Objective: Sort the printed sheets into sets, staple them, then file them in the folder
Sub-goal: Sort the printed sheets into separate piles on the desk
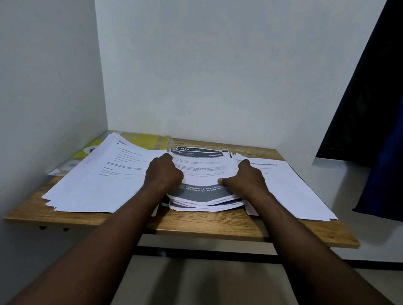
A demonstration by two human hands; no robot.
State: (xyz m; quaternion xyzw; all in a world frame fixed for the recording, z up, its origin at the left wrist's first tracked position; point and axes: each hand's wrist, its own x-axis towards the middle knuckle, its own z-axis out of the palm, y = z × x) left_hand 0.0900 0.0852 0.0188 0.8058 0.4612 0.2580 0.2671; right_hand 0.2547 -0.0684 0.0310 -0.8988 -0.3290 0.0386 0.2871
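Head camera showed a wooden desk (191, 224), printed sheets (104, 177) spread toward its left and right edges, a centre stack (201, 176) near the front edge and a yellow folder (144, 140) at the far left corner; the left hand (163, 173) and right hand (245, 178) clamped the stack's sides.

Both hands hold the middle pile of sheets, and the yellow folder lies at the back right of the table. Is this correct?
Not quite: the head view shows the yellow folder at the back left of the table. The left hand and right hand do hold the middle pile of sheets.
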